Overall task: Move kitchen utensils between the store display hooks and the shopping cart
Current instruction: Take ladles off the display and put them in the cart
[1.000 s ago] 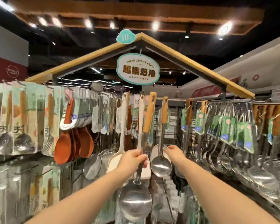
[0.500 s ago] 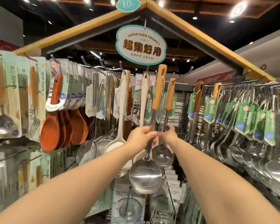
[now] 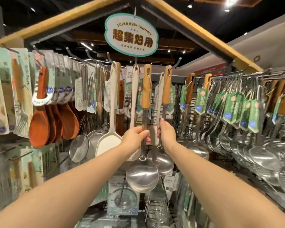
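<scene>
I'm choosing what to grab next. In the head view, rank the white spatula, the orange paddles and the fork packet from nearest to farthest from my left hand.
1. White spatula, hanging just left of the left hand, which grips a ladle.
2. Orange paddles, further left on the hooks.
3. Fork packet, at the far left edge.

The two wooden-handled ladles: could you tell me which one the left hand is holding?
The left ladle, with the nearer, lower bowl; the left hand grips its steel shaft. The right hand holds the other ladle.
</scene>
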A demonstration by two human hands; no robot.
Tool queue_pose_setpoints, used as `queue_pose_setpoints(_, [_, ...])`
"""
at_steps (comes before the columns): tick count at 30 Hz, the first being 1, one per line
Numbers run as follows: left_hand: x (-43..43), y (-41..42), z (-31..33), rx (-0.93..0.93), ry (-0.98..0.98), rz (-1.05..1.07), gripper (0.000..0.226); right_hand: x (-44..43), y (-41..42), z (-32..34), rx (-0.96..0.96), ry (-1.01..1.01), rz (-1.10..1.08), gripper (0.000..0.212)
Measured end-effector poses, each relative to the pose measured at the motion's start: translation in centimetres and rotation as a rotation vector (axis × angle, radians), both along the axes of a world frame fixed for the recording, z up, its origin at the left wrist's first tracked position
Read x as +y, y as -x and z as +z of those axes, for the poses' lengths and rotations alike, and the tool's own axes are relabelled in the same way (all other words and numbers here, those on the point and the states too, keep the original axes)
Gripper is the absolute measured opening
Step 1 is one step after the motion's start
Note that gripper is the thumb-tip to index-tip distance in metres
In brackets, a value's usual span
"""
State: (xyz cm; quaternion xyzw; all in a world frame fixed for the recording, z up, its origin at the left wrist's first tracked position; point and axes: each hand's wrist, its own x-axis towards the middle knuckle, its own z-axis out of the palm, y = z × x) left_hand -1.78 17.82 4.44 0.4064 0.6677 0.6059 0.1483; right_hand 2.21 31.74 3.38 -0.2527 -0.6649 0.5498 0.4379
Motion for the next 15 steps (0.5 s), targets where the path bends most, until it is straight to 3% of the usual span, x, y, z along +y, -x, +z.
queue_pose_setpoints(3, [-0.4, -1.3, 0.1, -0.025, 0.004, -0.011, 0.023, -1.7, -1.5, 0.2, 0.072, 0.046, -0.018, 0.043])
queue_pose_setpoints(15, [-8.0, -8.7, 2.9, -0.052, -0.056, -0.008, 0.023, -11.0, -11.2, 3.3, 0.105, -0.086, -0.084, 0.041])
